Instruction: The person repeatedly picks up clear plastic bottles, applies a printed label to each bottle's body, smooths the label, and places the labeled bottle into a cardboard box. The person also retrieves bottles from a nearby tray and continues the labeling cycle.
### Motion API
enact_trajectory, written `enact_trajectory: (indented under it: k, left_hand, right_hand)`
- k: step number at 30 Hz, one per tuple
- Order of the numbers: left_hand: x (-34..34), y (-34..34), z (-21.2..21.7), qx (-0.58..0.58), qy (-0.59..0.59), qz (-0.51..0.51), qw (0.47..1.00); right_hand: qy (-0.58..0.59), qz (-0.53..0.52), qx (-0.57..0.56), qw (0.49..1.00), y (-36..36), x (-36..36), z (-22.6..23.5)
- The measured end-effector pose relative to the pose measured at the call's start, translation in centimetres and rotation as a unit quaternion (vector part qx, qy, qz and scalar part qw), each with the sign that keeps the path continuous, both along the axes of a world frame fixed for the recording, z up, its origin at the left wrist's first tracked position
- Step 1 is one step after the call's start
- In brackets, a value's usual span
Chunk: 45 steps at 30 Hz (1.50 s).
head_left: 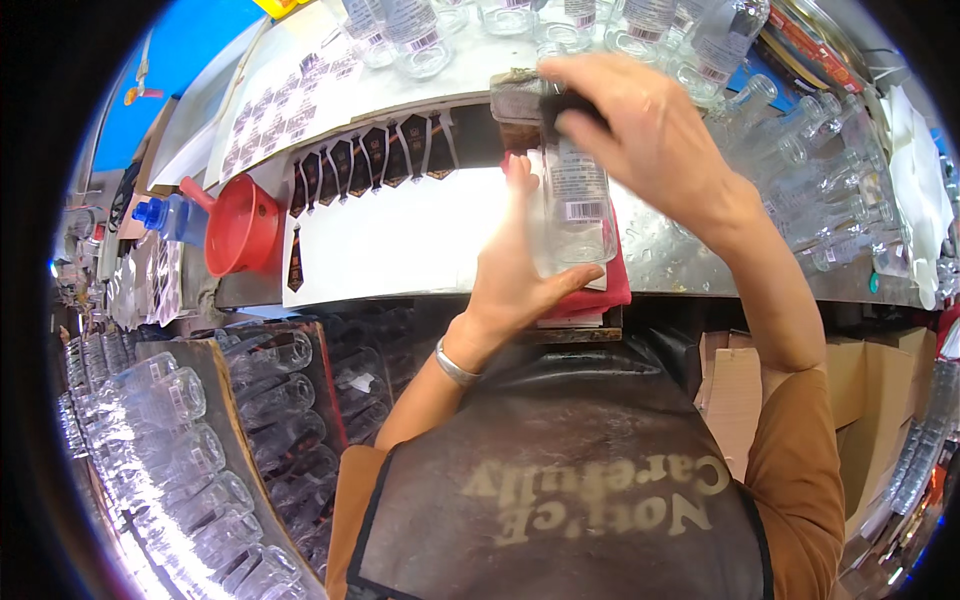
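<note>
- Clear bottle [578, 235]: at the front edge of the work surface, between the two hands, base toward the wearer, a printed label uppermost; its far end is hidden by the right hand.
- Left hand [507, 268]: to the left of the bottle, fingers pointing away from the wearer along its side, thumb spread across near the base; blurred, so whether it grips or merely touches the glass cannot be told. A silver bracelet [456, 363] circles the wrist.
- Right hand [655, 125]: above the bottle's far part, thumb and fingers closed on a black object [575, 106], itself blurred; its contact with the glass cannot be told.
- Red cloth [616, 272]: beside and beneath the bottle's near end.
- Grey pad [517, 100]: just left of the black object.
- White sheet [390, 240]: left of the left hand, with a row of black labels [375, 160] along its far edge.
- Red dipper [241, 225]: farther left, past the sheet.
- Upright bottles [418, 40]: beyond both hands, at the far side.
- Lying bottles [815, 160]: stacked to the right of the right forearm.
</note>
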State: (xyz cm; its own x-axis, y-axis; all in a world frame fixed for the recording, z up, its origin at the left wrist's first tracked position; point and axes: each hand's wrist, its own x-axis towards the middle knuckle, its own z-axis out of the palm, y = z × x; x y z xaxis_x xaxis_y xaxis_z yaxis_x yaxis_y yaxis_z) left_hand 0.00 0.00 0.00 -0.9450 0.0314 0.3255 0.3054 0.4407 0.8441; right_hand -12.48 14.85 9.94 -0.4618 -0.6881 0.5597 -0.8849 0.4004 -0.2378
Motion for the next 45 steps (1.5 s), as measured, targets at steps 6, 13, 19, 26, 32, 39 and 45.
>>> enact_trajectory:
  k: [6, 13, 19, 26, 32, 39, 45]
  left_hand:
    - [0.5, 1.0, 0.2, -0.003, 0.020, 0.047, 0.999]
    - [0.3, 0.6, 0.5, 0.015, -0.003, 0.026, 1.000]
    - [-0.3, -1.2, -0.4, 0.100, -0.030, -0.051, 0.993]
    - [-0.2, -2.2, -0.2, 0.112, -0.069, -0.079, 0.988]
    - [-0.2, -1.6, -0.9, 0.101, -0.032, -0.043, 0.993]
    - [0.9, 1.9, 0.7, -0.066, 0.013, 0.067, 0.995]
    - [0.8, -0.4, 0.8, 0.033, -0.064, -0.031, 0.997]
  right_hand:
    - [0.090, -0.022, -0.041, 0.995, -0.5, -1.2, -0.1]
    - [-0.123, 0.075, 0.031, 0.989, 2.1, 2.4, -2.2]
    - [-0.126, 0.076, -0.105, 0.984, 4.2, 2.7, -3.9]
    - [-0.207, -0.044, -0.176, 0.961, 5.0, 0.6, -4.7]
    - [-0.260, 0.096, -0.103, 0.955, 6.2, 6.0, -3.7]
    - [0.074, -0.073, -0.083, 0.991, 1.4, -1.0, -0.6]
    - [-0.206, 0.150, 0.100, 0.962, 3.0, 5.0, -0.1]
